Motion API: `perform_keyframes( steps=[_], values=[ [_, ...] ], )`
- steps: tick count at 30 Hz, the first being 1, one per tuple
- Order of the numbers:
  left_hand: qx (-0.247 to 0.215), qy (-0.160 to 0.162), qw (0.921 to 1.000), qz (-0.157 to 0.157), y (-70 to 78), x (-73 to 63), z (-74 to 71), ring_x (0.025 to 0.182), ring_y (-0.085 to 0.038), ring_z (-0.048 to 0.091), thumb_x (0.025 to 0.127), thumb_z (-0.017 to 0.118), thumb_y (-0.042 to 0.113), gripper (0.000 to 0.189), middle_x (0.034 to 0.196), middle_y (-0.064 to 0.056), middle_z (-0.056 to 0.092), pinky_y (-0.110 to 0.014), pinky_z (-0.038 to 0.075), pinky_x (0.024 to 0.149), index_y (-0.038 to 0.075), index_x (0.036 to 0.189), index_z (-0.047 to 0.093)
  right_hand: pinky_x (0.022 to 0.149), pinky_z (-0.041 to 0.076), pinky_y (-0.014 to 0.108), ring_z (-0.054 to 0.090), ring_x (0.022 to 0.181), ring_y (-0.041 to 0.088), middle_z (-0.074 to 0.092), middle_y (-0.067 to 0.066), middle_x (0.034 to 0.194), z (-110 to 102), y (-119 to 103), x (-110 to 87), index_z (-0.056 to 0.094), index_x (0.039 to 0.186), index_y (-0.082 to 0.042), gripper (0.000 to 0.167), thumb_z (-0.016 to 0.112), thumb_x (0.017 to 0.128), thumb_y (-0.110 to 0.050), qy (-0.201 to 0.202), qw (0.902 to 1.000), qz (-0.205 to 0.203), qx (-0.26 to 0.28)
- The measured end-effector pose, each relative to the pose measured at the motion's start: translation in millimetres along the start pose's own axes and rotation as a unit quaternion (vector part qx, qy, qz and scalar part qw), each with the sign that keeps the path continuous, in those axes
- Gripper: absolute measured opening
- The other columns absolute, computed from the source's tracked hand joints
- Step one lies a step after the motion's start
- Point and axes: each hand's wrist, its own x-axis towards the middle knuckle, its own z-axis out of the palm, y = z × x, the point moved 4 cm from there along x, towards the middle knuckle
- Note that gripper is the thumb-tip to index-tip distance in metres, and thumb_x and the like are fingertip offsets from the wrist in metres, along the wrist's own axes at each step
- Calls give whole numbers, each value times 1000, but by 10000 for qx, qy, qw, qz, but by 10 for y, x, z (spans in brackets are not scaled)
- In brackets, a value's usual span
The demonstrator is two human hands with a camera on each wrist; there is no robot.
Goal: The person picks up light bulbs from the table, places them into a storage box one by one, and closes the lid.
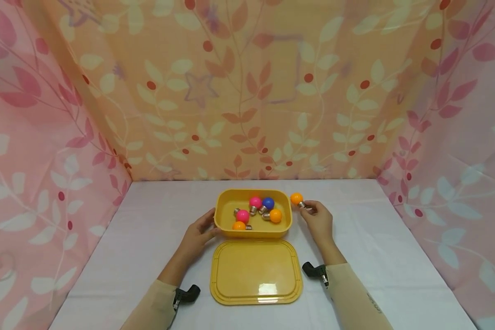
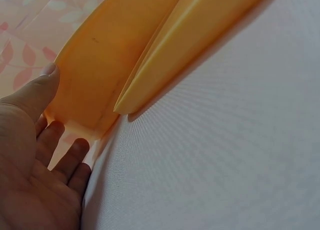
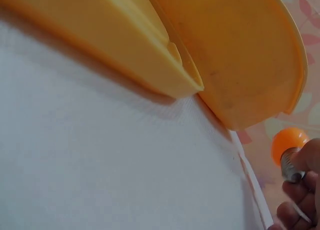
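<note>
Orange bulb [image 1: 296,198] is pinched by its metal base [image 3: 288,164] in the right hand [image 1: 319,220], just beside the yellow box [image 1: 253,234]; the left hand [image 1: 195,236], fingers [image 2: 71,160] loosely extended, touches the box's left side. Five bulbs [image 1: 275,216] lie inside.

Lower part of front orange bulb [image 1: 239,225] hidden by wall of box [image 1: 253,233]. Base of held bulb [image 1: 296,198] partly covered by right hand [image 1: 318,223]. Right hand cut off by right edge of right wrist view, left hand [image 1: 195,237] by left edge of left wrist view. Box and lid [image 1: 255,272] cropped by top edge in both wrist views. Mark [image 1: 373,303] on right sleeve [image 1: 352,293] too small to be read; sleeve cut off by bottom edge of head view. Purple shapes [image 1: 200,88] on curtain [image 1: 239,151] blurred.
</note>
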Motion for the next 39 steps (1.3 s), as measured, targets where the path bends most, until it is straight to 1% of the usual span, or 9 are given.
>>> perform_keyframes(
  steps=[5,9,12,16,21,26,29,35,39],
  values=[
    [-18,-30,10000,-61,-22,2,16,146,-22,44,95,76,32,70,155,4,51,-50,32,122,32,156,44,66,48,13,60,85,15,75,7,103,-92,-50,41,74,112,-9,28,81,88,-22,259,9992,-251,185],
    [2,-46,10000,-57,-34,2,12,146,-23,44,95,76,32,70,154,4,52,-52,32,122,33,156,43,71,48,17,61,88,21,75,5,104,-136,-140,66,74,113,-10,28,80,89,-23,335,9983,-459,129],
    [10,-8,10000,-45,-48,-5,-8,146,-24,44,94,76,34,70,154,4,53,-52,32,122,33,156,43,74,49,25,63,91,29,75,7,105,-126,-230,63,74,114,-9,29,80,90,-23,277,9973,-656,177],
    [-44,8,10000,-18,-48,-1,-22,146,-23,45,94,76,34,70,153,2,53,-51,31,122,31,156,44,76,53,37,64,92,35,75,9,104,-117,-368,50,74,114,-8,28,80,89,-20,168,9947,-956,331],
    [6,-15,10000,-49,-17,8,-8,147,-21,43,95,76,32,70,156,3,50,-48,31,123,31,157,43,77,54,39,64,94,34,75,8,106,-122,-541,34,74,114,-9,27,80,89,-17,11,9920,-1185,442],
    [46,-49,10000,-74,1,6,11,148,-21,41,95,76,32,70,158,2,48,-48,31,123,30,157,43,80,52,36,62,97,30,73,8,107,-88,-699,-17,74,115,-10,27,80,90,-18,-425,9915,-1103,540],
    [138,-64,9998,-98,-7,-7,18,149,-21,41,95,75,33,70,158,4,48,-49,31,123,31,157,43,82,52,38,62,98,28,73,7,109,-18,-760,-50,74,115,-10,26,79,91,-18,-784,9895,-1172,330],
    [163,-66,9998,-60,-21,-15,19,148,-23,41,95,75,33,70,157,1,49,-51,31,122,31,157,43,87,54,52,61,100,26,71,3,111,139,-924,-36,73,114,-12,23,78,91,-14,-1447,9771,-1554,141],
    [171,-36,9998,-13,-21,6,5,148,-22,41,95,74,35,71,157,0,50,-50,31,123,29,158,42,89,54,54,61,102,31,70,4,113,240,-1052,9,72,114,-12,23,78,92,-15,-1843,9665,-1786,-22]
  ],
)
